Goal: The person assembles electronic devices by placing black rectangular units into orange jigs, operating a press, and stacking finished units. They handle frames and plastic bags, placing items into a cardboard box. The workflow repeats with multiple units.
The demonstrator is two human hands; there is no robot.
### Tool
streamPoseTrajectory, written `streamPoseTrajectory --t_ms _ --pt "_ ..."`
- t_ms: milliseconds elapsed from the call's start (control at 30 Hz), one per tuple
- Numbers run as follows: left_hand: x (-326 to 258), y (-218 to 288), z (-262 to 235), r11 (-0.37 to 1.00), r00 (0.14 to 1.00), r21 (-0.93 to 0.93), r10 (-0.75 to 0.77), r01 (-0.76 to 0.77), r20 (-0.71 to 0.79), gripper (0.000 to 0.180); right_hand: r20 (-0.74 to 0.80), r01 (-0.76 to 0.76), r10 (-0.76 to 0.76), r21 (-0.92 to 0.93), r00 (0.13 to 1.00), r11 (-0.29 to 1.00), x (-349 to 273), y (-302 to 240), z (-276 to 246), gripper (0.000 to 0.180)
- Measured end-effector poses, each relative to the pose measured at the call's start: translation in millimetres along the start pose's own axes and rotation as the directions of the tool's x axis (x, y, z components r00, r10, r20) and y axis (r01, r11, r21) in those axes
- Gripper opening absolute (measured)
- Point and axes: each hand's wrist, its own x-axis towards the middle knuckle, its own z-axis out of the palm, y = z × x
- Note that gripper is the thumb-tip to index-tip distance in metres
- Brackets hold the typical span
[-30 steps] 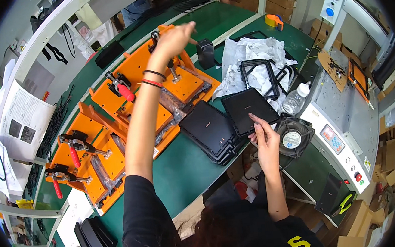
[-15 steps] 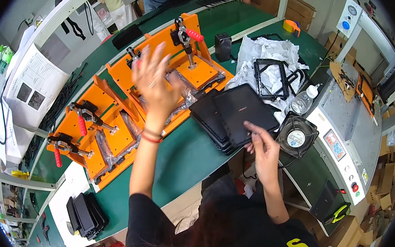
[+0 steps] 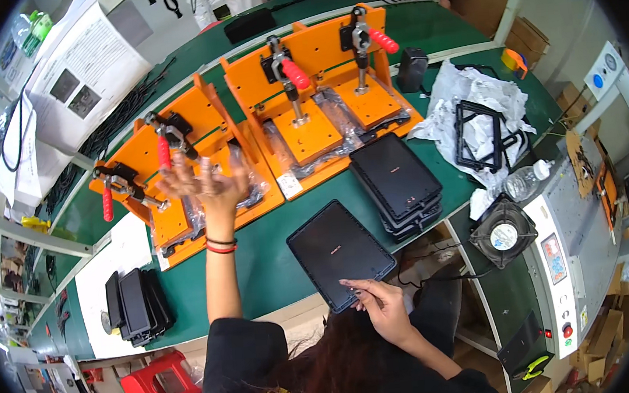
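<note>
My right hand (image 3: 384, 309) pinches a flat black rectangular panel (image 3: 330, 248) at its near edge, thumb and fingers on either side. The panel is tilted over the green bench, left of a stack of similar black panels (image 3: 400, 179). My left hand (image 3: 210, 186) has its fingers spread and holds nothing. It hovers in front of the left orange clamping fixture (image 3: 196, 106), close to a toggle clamp with a red handle (image 3: 164, 152). Beside it stands a second orange fixture (image 3: 311, 56), whose two clamps press down on orange plates. Clear plastic film lies around those plates.
Black frames (image 3: 478, 135) rest on crumpled white wrapping (image 3: 446, 101) at the right, near a clear bottle (image 3: 526, 181) and a fan (image 3: 503, 235). Several black parts (image 3: 140, 305) stand on white paper at the left. A machine with buttons (image 3: 557, 273) flanks the bench.
My right hand has lifted the top panel off the stack and drawn it left and nearer. My left hand has moved down toward the left fixture's clamps. The view has shifted.
</note>
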Motion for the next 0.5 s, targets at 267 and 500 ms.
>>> streamPoseTrajectory --t_ms 267,500 --pt "137.3 -49.8 -7.8 0.948 0.952 0.304 0.173 -0.091 -0.252 0.046 0.123 -0.03 0.034 -0.033 0.992 0.999 25.5 -0.8 22.9 0.023" --pt "205.3 -134.9 32.1 0.913 0.46 0.195 -0.355 0.358 0.814 0.073 0.187 -0.019 0.001 0.098 0.982 0.995 58.1 28.8 85.2 0.021"
